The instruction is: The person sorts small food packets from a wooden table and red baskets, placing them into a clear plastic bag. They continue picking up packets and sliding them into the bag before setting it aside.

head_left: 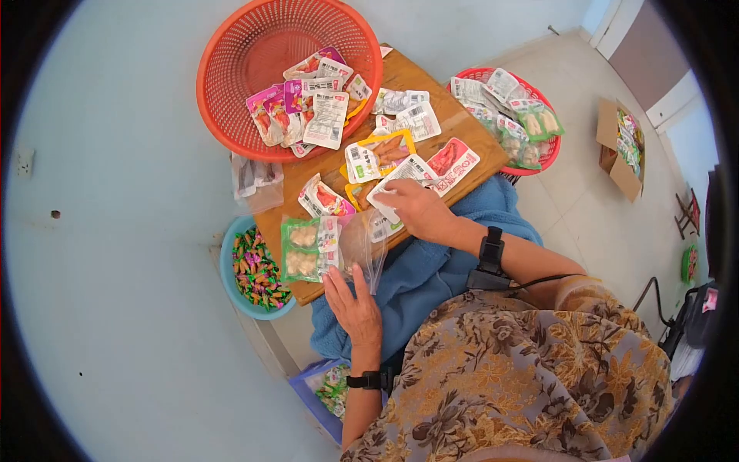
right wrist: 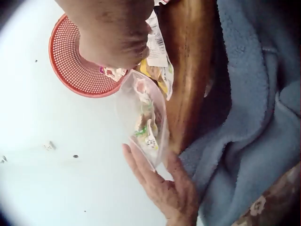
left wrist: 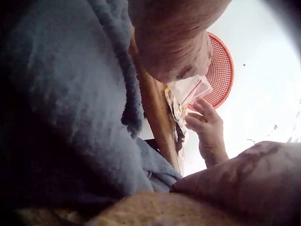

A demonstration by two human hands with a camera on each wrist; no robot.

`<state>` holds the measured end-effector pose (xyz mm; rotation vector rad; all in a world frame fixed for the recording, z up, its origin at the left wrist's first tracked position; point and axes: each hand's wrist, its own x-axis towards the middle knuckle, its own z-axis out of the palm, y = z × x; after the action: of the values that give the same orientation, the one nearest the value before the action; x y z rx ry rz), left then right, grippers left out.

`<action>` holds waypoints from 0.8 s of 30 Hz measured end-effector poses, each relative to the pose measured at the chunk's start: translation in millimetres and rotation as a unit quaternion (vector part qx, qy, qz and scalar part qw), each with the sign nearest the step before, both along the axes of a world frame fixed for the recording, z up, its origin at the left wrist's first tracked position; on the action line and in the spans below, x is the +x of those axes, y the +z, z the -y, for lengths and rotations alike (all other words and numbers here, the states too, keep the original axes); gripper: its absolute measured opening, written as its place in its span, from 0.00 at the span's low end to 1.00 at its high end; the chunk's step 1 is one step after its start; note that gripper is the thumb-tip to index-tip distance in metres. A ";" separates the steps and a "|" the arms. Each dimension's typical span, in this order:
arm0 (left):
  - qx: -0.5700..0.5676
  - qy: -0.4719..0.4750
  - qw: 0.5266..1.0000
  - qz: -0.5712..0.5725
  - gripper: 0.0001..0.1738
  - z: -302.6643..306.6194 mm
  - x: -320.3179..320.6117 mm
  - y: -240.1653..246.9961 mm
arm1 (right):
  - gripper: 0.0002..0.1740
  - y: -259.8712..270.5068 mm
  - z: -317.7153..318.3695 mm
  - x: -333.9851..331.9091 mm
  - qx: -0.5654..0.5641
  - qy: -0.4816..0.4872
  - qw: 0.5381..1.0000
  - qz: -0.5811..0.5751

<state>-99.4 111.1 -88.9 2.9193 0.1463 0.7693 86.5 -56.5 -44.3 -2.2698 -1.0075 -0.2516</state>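
At the table's near edge lies a clear plastic bag (head_left: 365, 239) with green-edged packets (head_left: 302, 248) of pale food inside. My left hand (head_left: 354, 312) holds the bag's lower edge, fingers on one side and thumb on the other; the right wrist view shows this left hand (right wrist: 171, 195) below the bulging bag (right wrist: 146, 117). To the right, my right hand (head_left: 422, 212) grips a white printed packet (head_left: 414, 169), its thumb and fingers at the packet's near end. Beside that lie a red-and-white packet (head_left: 456, 163) and a yellow-edged packet (head_left: 382, 154).
An orange basket (head_left: 219, 92) of packets stands at the table's (head_left: 481, 138) far left. A red basket (head_left: 556, 150) of packets is at right, a blue basin (head_left: 229, 269) of wrapped pieces at lower left. A cardboard box (head_left: 608, 138) sits on the floor. Blue cloth (head_left: 408, 285) covers the lap.
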 end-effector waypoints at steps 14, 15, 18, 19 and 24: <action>-0.225 0.024 0.971 0.075 0.22 -31.8 -13.7 37.8 | 0.17 5.6 -43.3 18.6 0.049 0.165 0.980 0.103; -0.277 0.044 0.955 0.101 0.23 -38.7 -13.2 45.9 | 0.13 15.5 -51.1 18.5 0.085 0.174 0.975 0.111; -0.394 0.067 0.899 0.181 0.26 -65.9 -12.9 79.3 | 0.11 39.0 -79.9 17.1 0.196 0.218 0.954 0.063; -0.392 0.071 0.899 0.183 0.26 -67.9 -12.3 99.5 | 0.11 52.6 -88.4 12.3 0.198 0.222 0.953 0.062; -0.612 0.015 0.746 0.262 0.23 -87.2 -35.6 154.7 | 0.07 116.5 -104.8 -24.1 0.243 0.288 0.915 -0.144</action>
<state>-135.0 198.3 65.9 1.4030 0.4341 0.9410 62.4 48.3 72.2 -1.4378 -1.2366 0.0817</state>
